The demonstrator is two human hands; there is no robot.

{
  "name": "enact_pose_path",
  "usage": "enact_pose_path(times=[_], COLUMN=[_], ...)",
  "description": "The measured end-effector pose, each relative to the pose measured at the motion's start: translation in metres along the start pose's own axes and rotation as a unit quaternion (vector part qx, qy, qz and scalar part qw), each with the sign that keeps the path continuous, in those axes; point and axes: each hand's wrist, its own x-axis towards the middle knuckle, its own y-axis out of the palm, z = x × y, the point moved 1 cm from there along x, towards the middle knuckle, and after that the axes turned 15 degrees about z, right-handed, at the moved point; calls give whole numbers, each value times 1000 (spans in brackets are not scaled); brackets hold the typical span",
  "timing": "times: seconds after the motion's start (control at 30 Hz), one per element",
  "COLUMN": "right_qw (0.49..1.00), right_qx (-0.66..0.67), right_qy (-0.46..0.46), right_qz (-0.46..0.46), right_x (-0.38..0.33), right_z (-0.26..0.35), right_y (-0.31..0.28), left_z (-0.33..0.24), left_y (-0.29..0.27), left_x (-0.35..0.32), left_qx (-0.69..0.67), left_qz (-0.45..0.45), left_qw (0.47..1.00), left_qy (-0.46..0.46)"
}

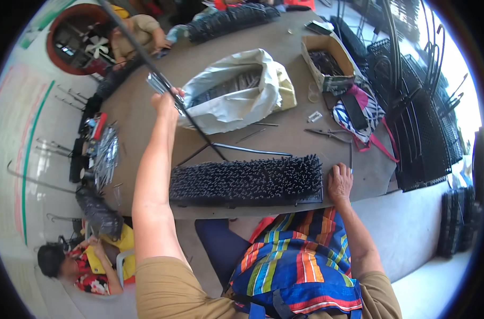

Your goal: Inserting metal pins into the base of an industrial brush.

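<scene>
My left hand [166,102] is raised beside a white sack [220,117], its fingers closed round a bundle of shiny metal strips [156,83]. A long black rod [146,56] slants past this hand and down to the long black block [247,181] at the near table edge. That block is covered with short curled wire ends, like stacked wire racks. At its right end my right hand [339,183] lies on the table, fingers stretched out and holding nothing. A thin dark wire [351,157] stands near its fingertips.
Pliers [329,134], a cardboard box [328,82] of dark pieces and a phone [353,110] on a patterned cloth are right. Black mesh racks [417,122] stack beyond. Metal strips [106,154] lie left. One person [141,34] works far left, another [87,260] sits near left.
</scene>
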Motion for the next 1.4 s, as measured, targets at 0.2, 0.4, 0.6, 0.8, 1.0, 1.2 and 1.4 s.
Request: enact_pose_path(times=[0.2,0.4,0.6,0.8,1.0,1.2,1.4], right_qw=[999,978,880,771,750,789,688], right_qx=[-9,179,421,533,607,582,659], right_qy=[-20,96,-191,-235,-191,93,145], right_qz=[-32,-49,108,258,180,173,267], right_x=[-18,-16,-63,-120,-127,-111,-117], right_z=[-18,-13,119,146,133,88,101], right_y=[1,-54,-123,-85,-103,-34,-41], left_z=[-30,-3,62,72,73,173,129], left_y=[-38,29,54,52,58,64,86], left_x=[-144,-346,-459,-479,-480,-442,-456], left_qx=[-180,-170,-208,-266,-92,-61,-172], left_qz=[113,205,316,355,411,209,246], left_qw=[970,934,846,728,766,839,831], left_qy=[-114,-238,-376,-523,-486,-498,-468])
